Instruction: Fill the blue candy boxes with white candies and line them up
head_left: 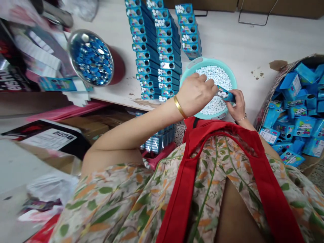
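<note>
My left hand (198,91), with a gold bangle at the wrist, is closed above a turquoise basin (234,77) of small white pellets (215,75). Its fingertips are turned under and hidden, so I cannot make out what they hold. My right hand (238,105) grips a small blue box (229,96) at the basin's right side, thumb and fingers around it. White pellets show at the box's end, which points towards my left hand and touches or nearly touches it.
Rows of blue boxes (168,50) with pellets in their ends stand behind the basin. On the left is a steel container (111,64) of blue and silver discs. A carton (265,98) full of blue boxes stands on the right. A wire handle (253,23) lies at the back.
</note>
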The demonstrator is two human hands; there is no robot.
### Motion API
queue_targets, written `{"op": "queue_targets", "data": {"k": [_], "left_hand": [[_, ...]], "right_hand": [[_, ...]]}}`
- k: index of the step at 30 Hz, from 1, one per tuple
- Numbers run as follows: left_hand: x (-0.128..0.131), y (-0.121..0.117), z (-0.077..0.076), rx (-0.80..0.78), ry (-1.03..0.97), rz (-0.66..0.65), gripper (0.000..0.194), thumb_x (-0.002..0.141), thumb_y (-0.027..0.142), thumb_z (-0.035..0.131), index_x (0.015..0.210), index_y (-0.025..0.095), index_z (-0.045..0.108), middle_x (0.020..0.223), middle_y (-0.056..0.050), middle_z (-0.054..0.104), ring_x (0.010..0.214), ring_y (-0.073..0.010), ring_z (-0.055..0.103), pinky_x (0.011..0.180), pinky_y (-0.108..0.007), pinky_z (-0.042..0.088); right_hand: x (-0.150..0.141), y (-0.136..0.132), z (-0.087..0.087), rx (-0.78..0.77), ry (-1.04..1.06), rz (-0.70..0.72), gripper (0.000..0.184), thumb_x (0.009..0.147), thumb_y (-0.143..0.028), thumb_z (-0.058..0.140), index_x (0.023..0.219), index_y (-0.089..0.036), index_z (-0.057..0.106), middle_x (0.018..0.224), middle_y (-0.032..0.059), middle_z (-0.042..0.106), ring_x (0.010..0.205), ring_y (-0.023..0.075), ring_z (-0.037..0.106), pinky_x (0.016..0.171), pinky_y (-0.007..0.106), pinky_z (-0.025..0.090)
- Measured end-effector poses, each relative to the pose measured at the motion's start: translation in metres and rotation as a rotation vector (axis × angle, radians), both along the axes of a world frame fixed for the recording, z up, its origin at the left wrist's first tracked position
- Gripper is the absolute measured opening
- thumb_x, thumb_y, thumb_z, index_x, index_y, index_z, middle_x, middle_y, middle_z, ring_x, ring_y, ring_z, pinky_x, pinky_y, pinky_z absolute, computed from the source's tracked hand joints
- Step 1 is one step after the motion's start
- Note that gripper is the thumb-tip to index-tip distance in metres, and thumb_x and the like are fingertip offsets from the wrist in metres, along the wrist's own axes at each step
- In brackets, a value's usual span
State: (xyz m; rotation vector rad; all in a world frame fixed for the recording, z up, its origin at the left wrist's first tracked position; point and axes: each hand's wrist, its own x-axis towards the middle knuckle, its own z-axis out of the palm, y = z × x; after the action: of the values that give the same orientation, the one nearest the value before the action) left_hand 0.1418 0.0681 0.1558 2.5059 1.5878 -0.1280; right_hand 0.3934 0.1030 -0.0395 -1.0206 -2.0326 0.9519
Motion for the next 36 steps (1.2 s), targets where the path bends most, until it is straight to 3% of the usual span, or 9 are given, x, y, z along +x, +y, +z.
{"op": "queue_targets", "data": {"k": [5,7,11,15,18,23,26,30,36], "left_hand": [[-0.008,0.001,0.013,-0.018,-0.064,0.029,0.042,0.115,0.017,0.03,0.115,0.016,0.072,0.107,-0.011,0.07,0.112,-0.0339,0.073,0.097,-0.052,0.06],[-0.022,0.005,-0.004,-0.039,-0.193,0.077,0.036,0.118,0.035,0.041,0.131,0.016,0.069,0.122,-0.013,0.069,0.12,-0.0359,0.073,0.1,-0.052,0.06],[-0.042,0.013,-0.068,-0.116,-0.467,0.068,0.064,0.11,0.068,0.056,0.155,0.022,0.056,0.14,-0.014,0.065,0.131,-0.033,0.069,0.103,-0.043,0.06],[-0.053,0.016,-0.114,-0.156,-0.563,0.08,0.045,0.108,0.053,0.065,0.138,0.02,0.066,0.126,-0.013,0.072,0.119,-0.0292,0.072,0.098,-0.039,0.06],[-0.079,0.02,-0.122,-0.037,-0.578,0.236,0.039,0.105,0.045,0.07,0.136,0.021,0.068,0.128,-0.013,0.072,0.119,-0.0295,0.07,0.101,-0.042,0.059],[-0.142,0.041,-0.143,0.127,-0.51,0.56,0.038,0.101,0.034,0.072,0.137,0.024,0.067,0.132,-0.011,0.07,0.123,-0.0289,0.068,0.105,-0.043,0.057],[-0.163,0.053,-0.169,0.085,-0.45,0.675,0.039,0.099,0.03,0.073,0.137,0.024,0.067,0.13,-0.011,0.07,0.124,-0.0298,0.069,0.104,-0.042,0.057],[-0.159,0.063,-0.198,-0.056,-0.397,0.701,0.042,0.094,0.028,0.076,0.135,0.021,0.07,0.131,-0.013,0.07,0.124,-0.033,0.07,0.106,-0.044,0.058],[-0.138,0.072,-0.209,-0.184,-0.355,0.802,0.06,0.095,0.028,0.071,0.152,0.015,0.062,0.158,-0.018,0.059,0.144,-0.0348,0.063,0.122,-0.048,0.052]], "right_hand": [[0.0,-0.002,-0.001,-0.025,-0.001,-0.011,0.039,0.103,-0.052,0.065,0.133,-0.028,0.064,0.129,0.0131,0.072,0.126,0.0352,0.071,0.116,0.065,0.061],[-0.003,-0.004,-0.001,-0.032,-0.006,-0.028,0.044,0.102,-0.057,0.066,0.135,-0.027,0.064,0.129,0.014,0.073,0.126,0.0354,0.072,0.116,0.064,0.062],[-0.02,-0.005,0.002,-0.126,0.008,-0.017,0.059,0.099,-0.07,0.069,0.138,-0.026,0.066,0.13,0.0152,0.076,0.128,0.0364,0.073,0.117,0.06,0.063],[-0.032,0.018,0.004,-0.12,0.0,0.089,0.07,0.098,-0.077,0.067,0.147,-0.028,0.064,0.145,0.0155,0.072,0.143,0.0382,0.066,0.128,0.065,0.053],[-0.029,0.052,-0.005,-0.086,-0.23,-0.092,0.09,0.099,-0.084,0.056,0.165,-0.024,0.049,0.161,0.0203,0.06,0.157,0.0426,0.053,0.132,0.072,0.043],[-0.011,0.092,-0.027,-0.388,-0.672,-0.112,0.071,0.108,-0.065,0.042,0.153,-0.014,0.059,0.118,0.0214,0.08,0.113,0.0403,0.074,0.1,0.053,0.06],[0.004,0.087,-0.033,-0.416,-0.723,-0.106,0.054,0.105,-0.055,0.045,0.138,-0.016,0.064,0.105,0.0186,0.081,0.098,0.0379,0.072,0.089,0.047,0.058],[0.034,0.064,-0.035,-0.404,-0.721,-0.319,0.043,0.104,-0.053,0.045,0.127,-0.02,0.061,0.101,0.0174,0.078,0.099,0.0385,0.072,0.088,0.047,0.057],[0.076,0.04,-0.027,-0.415,-0.671,-0.586,0.045,0.109,-0.047,0.038,0.134,-0.015,0.057,0.124,0.0259,0.076,0.119,0.0393,0.074,0.107,0.059,0.06]]}}
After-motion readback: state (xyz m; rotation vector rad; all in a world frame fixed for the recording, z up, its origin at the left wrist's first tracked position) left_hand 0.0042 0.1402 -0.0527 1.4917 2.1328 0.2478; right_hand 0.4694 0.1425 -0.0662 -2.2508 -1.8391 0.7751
